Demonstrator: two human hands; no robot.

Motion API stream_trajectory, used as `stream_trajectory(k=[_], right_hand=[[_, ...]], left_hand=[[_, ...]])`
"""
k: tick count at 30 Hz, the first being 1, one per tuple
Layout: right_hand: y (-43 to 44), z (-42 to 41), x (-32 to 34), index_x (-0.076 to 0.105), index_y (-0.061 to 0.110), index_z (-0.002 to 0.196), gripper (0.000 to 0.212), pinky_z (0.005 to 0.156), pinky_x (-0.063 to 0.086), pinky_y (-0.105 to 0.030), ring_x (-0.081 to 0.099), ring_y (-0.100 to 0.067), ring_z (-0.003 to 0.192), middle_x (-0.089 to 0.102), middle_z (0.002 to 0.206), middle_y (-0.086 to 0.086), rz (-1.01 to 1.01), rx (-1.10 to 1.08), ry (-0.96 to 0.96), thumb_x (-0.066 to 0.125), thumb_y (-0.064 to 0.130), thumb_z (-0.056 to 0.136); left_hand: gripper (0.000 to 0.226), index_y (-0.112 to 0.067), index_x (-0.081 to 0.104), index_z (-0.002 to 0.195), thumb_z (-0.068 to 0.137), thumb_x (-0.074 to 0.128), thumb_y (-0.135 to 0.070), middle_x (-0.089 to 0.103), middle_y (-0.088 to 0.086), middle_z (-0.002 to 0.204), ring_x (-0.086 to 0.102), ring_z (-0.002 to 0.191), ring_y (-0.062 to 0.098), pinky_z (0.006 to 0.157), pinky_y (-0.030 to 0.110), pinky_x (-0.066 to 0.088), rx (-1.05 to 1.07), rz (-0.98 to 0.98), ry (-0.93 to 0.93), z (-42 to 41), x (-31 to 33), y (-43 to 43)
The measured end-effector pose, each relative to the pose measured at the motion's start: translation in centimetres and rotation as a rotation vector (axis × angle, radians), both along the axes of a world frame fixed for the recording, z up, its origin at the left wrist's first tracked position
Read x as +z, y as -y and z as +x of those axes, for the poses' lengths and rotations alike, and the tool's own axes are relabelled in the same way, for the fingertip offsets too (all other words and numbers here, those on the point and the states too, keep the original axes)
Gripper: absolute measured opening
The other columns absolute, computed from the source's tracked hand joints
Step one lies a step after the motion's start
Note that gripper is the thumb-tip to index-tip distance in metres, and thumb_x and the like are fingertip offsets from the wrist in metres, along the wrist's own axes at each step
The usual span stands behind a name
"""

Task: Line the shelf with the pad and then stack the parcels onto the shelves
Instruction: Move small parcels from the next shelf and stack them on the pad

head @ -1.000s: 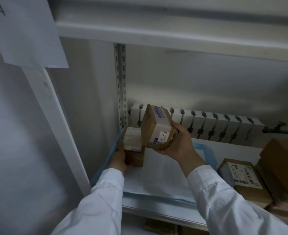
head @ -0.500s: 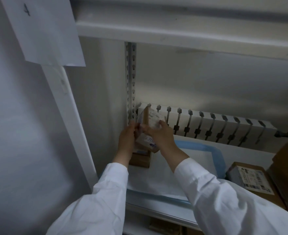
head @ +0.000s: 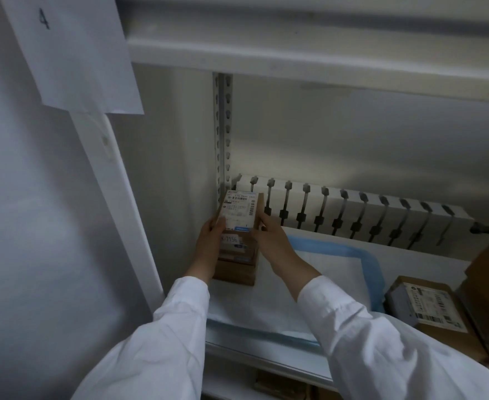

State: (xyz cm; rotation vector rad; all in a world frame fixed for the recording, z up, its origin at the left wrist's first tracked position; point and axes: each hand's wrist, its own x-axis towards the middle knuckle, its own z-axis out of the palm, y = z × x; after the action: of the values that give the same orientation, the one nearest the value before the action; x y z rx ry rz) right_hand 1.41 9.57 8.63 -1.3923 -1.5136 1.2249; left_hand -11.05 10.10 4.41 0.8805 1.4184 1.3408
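A white pad with a blue border [head: 318,272] lies on the shelf [head: 266,359]. In its back left corner stands a brown parcel [head: 234,269], and a second brown parcel [head: 239,212] with a white shipping label sits on top of it. My left hand [head: 208,241] holds the top parcel's left side, thumb on the label. My right hand [head: 272,238] grips its right side. Both sleeves are white.
More brown parcels lie at the right end of the shelf, one with a barcode label [head: 428,304] and a larger one [head: 488,281]. A slotted upright [head: 222,134] stands behind the stack. A paper sheet marked 4 [head: 70,50] hangs at upper left. Another shelf [head: 295,56] spans overhead.
The parcel held up in my right hand has come down onto the corner parcel, label facing up. My left hand moved from the lower parcel up to the top one.
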Motion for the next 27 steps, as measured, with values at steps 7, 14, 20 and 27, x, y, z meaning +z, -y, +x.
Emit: stream_trajectory(k=[7,14,20,27], right_hand=[[0.7,2.9,1.3,0.037,0.018,0.144,0.049,0.107,0.03,-0.026,0.038,-0.021,0.135,0.04,0.148,-0.005,0.005,-0.046,-0.012,0.05,0.023,0.097],[2.0,8.2,2.0,0.038,0.013,0.143,0.047,0.104,0.027,-0.02,0.038,-0.021,0.136,0.039,0.148,-0.007,0.075,-0.166,-0.002,0.048,0.011,0.097],[4.0,14.6,1.4,0.041,0.015,0.141,0.044,0.104,0.031,-0.025,0.041,-0.022,0.133,0.041,0.147,-0.006,0.109,-0.343,0.102,0.045,0.015,0.098],[6.2,22.1,-0.7,0.037,0.022,0.143,0.049,0.109,0.036,-0.042,0.042,-0.028,0.132,0.041,0.148,-0.007,-0.023,-0.556,0.403,0.048,0.03,0.096]], left_hand=[[0.068,-0.021,0.019,0.148,0.091,0.054,-0.037,0.021,0.007,0.155,0.024,0.142,0.03,0.114,0.05,0.026,0.214,0.166,-0.305,2.6,1.6,0.1],[0.039,-0.008,0.048,0.131,0.092,0.054,-0.012,0.051,0.007,0.13,0.049,0.118,0.019,0.102,0.024,0.038,0.226,0.456,-0.387,10.0,5.6,2.5],[0.028,0.0,0.051,0.12,0.094,0.047,-0.009,0.055,0.014,0.116,0.053,0.101,0.021,0.074,0.01,0.036,0.113,0.384,-0.396,17.2,5.5,4.3],[0.042,-0.012,0.04,0.135,0.095,0.05,-0.016,0.046,0.008,0.138,0.045,0.124,0.024,0.093,0.025,0.033,-0.173,0.013,-0.223,25.1,1.8,4.9]])
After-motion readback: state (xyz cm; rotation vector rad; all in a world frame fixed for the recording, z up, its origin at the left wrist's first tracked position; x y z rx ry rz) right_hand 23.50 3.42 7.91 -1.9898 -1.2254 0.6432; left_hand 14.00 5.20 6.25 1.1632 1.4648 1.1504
